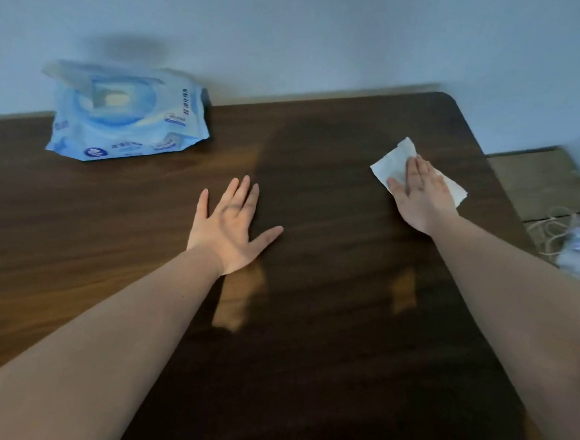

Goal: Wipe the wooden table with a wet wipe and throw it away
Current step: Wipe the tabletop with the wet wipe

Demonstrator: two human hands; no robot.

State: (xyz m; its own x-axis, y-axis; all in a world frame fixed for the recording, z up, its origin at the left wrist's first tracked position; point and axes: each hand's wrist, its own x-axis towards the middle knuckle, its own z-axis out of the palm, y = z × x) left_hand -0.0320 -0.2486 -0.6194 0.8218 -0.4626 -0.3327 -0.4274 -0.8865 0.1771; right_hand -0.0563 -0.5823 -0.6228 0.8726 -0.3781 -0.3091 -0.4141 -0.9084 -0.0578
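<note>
Head view, looking down across a dark wooden table (310,307) that fills most of the frame, set against a pale wall (329,26) along the top.

Right hand (420,194) at right of centre, near the table's far right corner: palm down, fingers straight and close together, pressed flat on a white wet wipe (394,161). Wipe spread on the tabletop, crumpled at its upper corner, sticking out beyond the fingertips toward the upper left and past the hand's edge on the right. No grasp around it, only flat pressure from above.

Left hand (228,225) at centre frame, palm down, fully open, fingers fanned and thumb spread toward the right, resting flat on the bare wood with nothing in it. Both forearms bare, reaching in from the bottom corners.

Upper left: a light blue pack of wipes (126,114) lying on the table near the wall, its top flap lifted, well apart from both hands.

Right edge, beyond the table: a strip of floor (538,178) with a blurred whitish bundle and loose cord (578,247), too smeared to identify.
</note>
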